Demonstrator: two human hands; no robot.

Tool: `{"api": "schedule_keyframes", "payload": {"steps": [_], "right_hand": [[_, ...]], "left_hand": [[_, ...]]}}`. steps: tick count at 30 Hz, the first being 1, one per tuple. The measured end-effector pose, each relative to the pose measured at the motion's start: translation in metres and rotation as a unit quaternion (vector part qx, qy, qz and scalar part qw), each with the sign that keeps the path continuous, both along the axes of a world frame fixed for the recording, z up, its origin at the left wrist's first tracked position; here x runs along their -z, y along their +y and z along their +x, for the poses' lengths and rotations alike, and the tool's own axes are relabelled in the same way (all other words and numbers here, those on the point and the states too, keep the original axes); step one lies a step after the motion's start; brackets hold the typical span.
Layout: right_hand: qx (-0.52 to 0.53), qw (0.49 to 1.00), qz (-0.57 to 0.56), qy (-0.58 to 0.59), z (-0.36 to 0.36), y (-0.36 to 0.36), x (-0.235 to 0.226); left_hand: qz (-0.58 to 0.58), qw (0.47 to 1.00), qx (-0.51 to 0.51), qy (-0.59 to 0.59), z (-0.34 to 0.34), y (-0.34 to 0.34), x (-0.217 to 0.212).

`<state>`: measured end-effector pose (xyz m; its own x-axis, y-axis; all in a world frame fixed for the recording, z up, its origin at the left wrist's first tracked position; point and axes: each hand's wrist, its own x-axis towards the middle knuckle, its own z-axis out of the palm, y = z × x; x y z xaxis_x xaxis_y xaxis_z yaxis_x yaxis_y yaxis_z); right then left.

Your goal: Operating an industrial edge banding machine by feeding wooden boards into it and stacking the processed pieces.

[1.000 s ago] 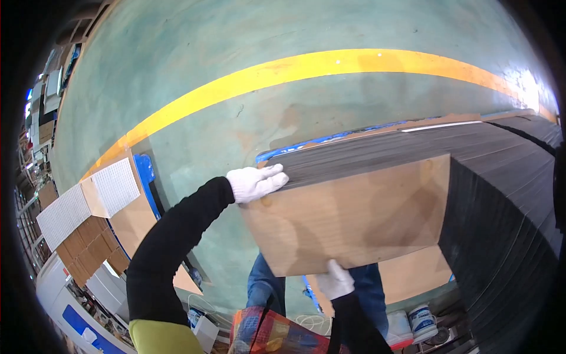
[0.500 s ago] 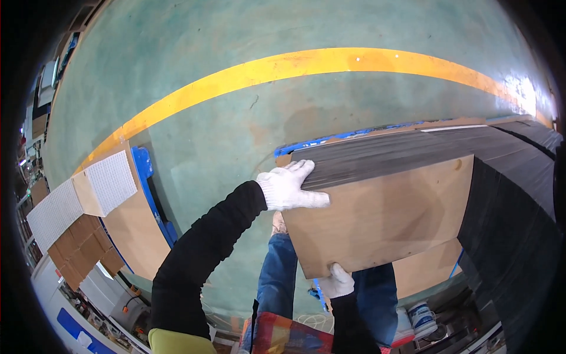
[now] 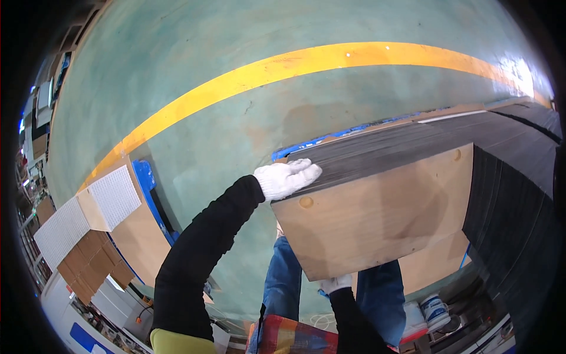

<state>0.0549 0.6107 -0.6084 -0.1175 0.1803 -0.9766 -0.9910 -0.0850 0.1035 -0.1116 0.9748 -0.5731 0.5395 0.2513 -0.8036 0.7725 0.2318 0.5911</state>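
A light-brown wood-look panel (image 3: 377,215) tops a stack of dark-edged boards (image 3: 377,150) in front of me, right of centre. My left hand (image 3: 289,179), in a white knit glove, lies at its far left corner. Its fingers stretch close together over the stack's dark side, and its thumb is not visible. Under the panel's near edge is my right hand (image 3: 336,283), also gloved in white. Only the back of that hand and the cuff show; the panel hides its fingers. Round marks sit near two corners of the panel.
A taller dark stack (image 3: 513,236) stands close on the right. Blue pallet edges (image 3: 330,138) run beneath the boards. On the left, printed sheets (image 3: 115,197) and corrugated cardboard (image 3: 91,262) lie by another brown stack. A white bucket (image 3: 434,310) stands at lower right. A yellow line (image 3: 283,66) crosses the green floor.
My left thumb has left the panel's top face, and a round mark now shows at that corner. My right thumb has left the top too; that hand is now mostly under the near edge.
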Motion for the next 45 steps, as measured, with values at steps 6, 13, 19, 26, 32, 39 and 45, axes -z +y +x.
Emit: {"api": "schedule_keyframes", "payload": {"steps": [6, 13, 19, 26, 32, 39, 45], "right_hand": [[0.06, 0.994, -0.022, -0.09, -0.003, 0.039, 0.023], [0.07, 0.992, -0.014, -0.104, 0.001, 0.05, 0.028], [0.082, 0.991, -0.003, -0.11, 0.006, 0.06, 0.028], [0.116, 0.984, 0.016, -0.133, 0.03, 0.082, 0.013], [0.133, 0.978, 0.025, -0.159, 0.067, 0.095, 0.008], [0.127, 0.972, 0.033, -0.197, 0.108, 0.095, 0.01], [0.113, 0.972, 0.022, -0.205, 0.133, 0.109, -0.011]], "left_hand": [[0.022, 0.999, 0.016, 0.04, -0.001, -0.008, 0.002], [0.013, 1.0, -0.009, -0.006, -0.002, -0.009, 0.006], [-0.047, 0.983, -0.177, -0.007, -0.011, -0.023, 0.035], [-0.255, 0.588, -0.748, -0.173, 0.005, -0.105, 0.003], [-0.225, 0.586, -0.774, -0.086, 0.024, -0.112, -0.015], [-0.21, 0.593, -0.772, -0.09, 0.029, -0.113, -0.014], [-0.188, 0.621, -0.753, -0.11, 0.008, -0.135, 0.003]]}}
